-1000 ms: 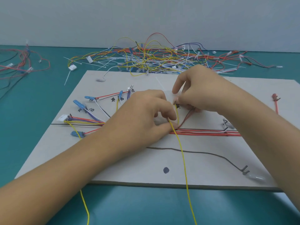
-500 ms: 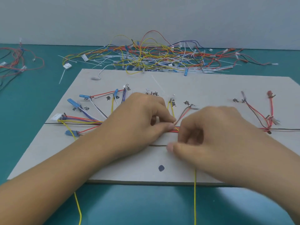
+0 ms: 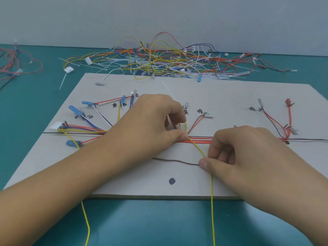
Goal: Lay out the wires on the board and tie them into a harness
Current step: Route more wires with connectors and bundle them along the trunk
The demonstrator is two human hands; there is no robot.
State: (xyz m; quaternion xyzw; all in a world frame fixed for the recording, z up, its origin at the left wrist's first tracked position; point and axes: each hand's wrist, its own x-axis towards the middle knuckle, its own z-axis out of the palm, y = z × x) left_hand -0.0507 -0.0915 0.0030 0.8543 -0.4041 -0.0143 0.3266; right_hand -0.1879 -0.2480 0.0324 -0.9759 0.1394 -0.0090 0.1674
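Grey board (image 3: 221,96) sits centre frame on the teal table (image 3: 35,103). Left hand (image 3: 150,125), centre of frame, thumb and index pinched on the yellow wire (image 3: 197,147) right where it meets the red wire bundle (image 3: 198,140) running left-right across mid-board. Right hand (image 3: 236,151), lower right of centre, fingers curled, thumb and fingertips pinching the same yellow wire further along. The wire runs diagonally down-right between the two pinches, then drops straight off the board's near edge to the bottom of the frame. A thin brown wire (image 3: 175,161) lies on the board below the left hand, its right end at the right thumb. Left side of the board: white connector (image 3: 56,125) and blue terminals (image 3: 74,109) with leads fanning toward the bundle. Second yellow lead (image 3: 86,221) exits under the left forearm at bottom left. Dark dot (image 3: 172,181) marked near the front edge. Tangled pile of loose wires (image 3: 159,61) on the table behind the board, top centre.
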